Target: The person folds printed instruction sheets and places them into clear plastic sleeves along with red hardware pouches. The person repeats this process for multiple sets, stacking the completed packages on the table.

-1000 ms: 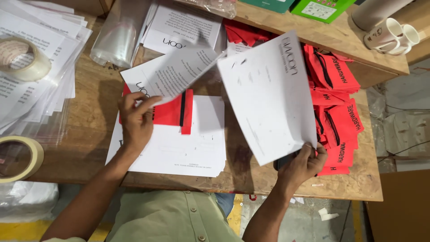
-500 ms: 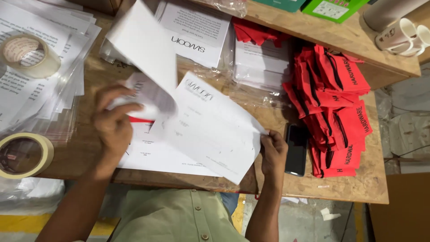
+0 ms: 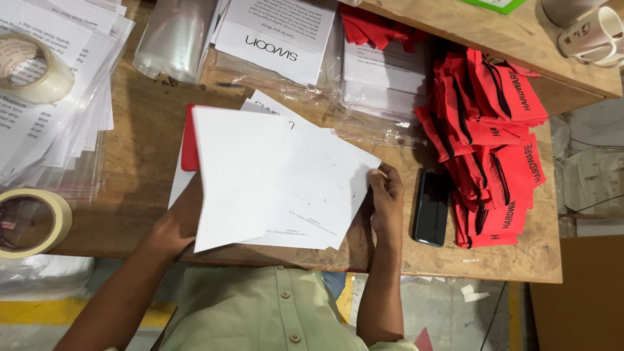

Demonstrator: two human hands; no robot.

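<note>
- The right hand pinches the right edge of a small sheaf of white sheets, fingers curled over the corner, seemingly to keep the papers square while they are handled.
- The left hand is mostly hidden under the near-left part of those sheets; it seems to hold them up from below, but the pictures do not show how its fingers are set.
- The sheets lie low and nearly flat over the wooden table, fanned a little, so several printed corners peek out on the far side.
- Just beyond the left hand, a red pouch shows from under the papers.
- Just right of the right hand lies a black phone, face up, set apart from the paperwork.
- Further right sits a heap of red pouches, near enough to reach.
- Beyond the grip lie printed leaflets in clear plastic bags.
- Well to the left are two rolls of tape and a stack of printed pages in clear sleeves.
</note>
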